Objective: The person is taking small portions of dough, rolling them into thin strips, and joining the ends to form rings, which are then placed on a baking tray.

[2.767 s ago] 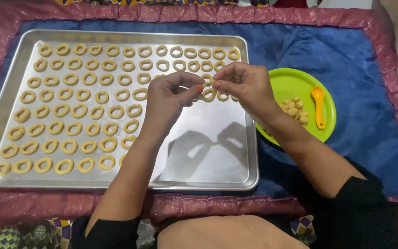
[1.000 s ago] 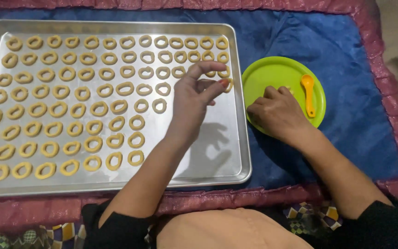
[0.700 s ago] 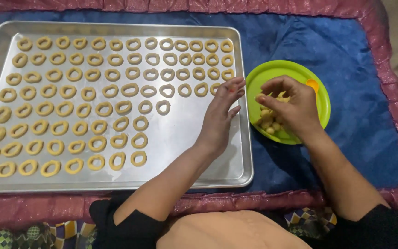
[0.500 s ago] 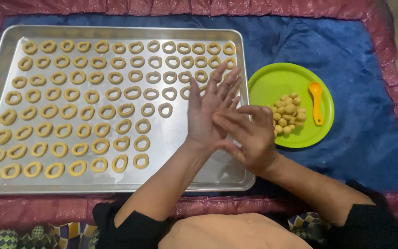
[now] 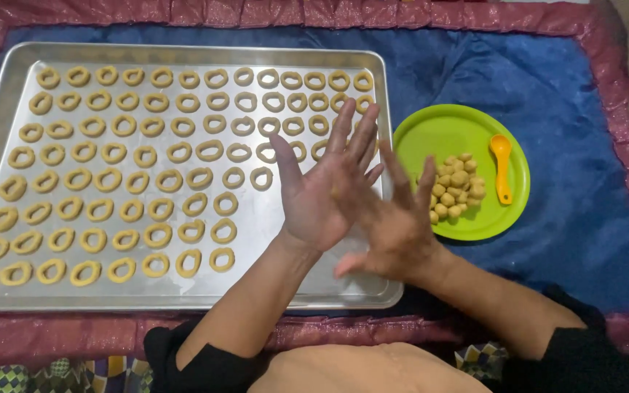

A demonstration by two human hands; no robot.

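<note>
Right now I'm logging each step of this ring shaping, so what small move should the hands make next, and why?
Probably keep rolling the palms together. The left hand and right hand are pressed flat against each other above the tray; any dough between them is hidden. The tray's near right part is bare beside the dough rings, and small dough balls wait on the green plate.

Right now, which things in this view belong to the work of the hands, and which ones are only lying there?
In the work:
- left hand and right hand, palms pressed together
- small yellow dough balls on the round green plate
- pale dough rings on the silver metal baking tray

Lying about:
- orange plastic spoon
- blue cloth with red border
</note>
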